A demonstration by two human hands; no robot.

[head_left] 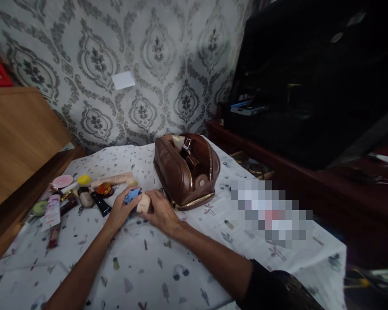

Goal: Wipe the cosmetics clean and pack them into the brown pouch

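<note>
My left hand [119,210] is closed around a crumpled blue cloth [131,196]. Right against the cloth is a small peach-coloured container [144,203], its exact kind unclear, which the fingers of my right hand [163,214] grip from the side. Just behind my right hand stands a brown makeup bag [174,168], unzipped, with a few dark cosmetics [189,153] visible inside. To the left of my hands lie a black tube [101,203], a bottle with a dark cap [85,197] and a round amber jar [104,189].
More cosmetics spread left on the patterned cloth [142,267]: a pink disc [62,181], a yellow item [84,179], a long beige tube [114,178] and a pale pink tube [52,211]. A blurred patch [271,213] covers something at right. A wooden panel [22,133] borders the left.
</note>
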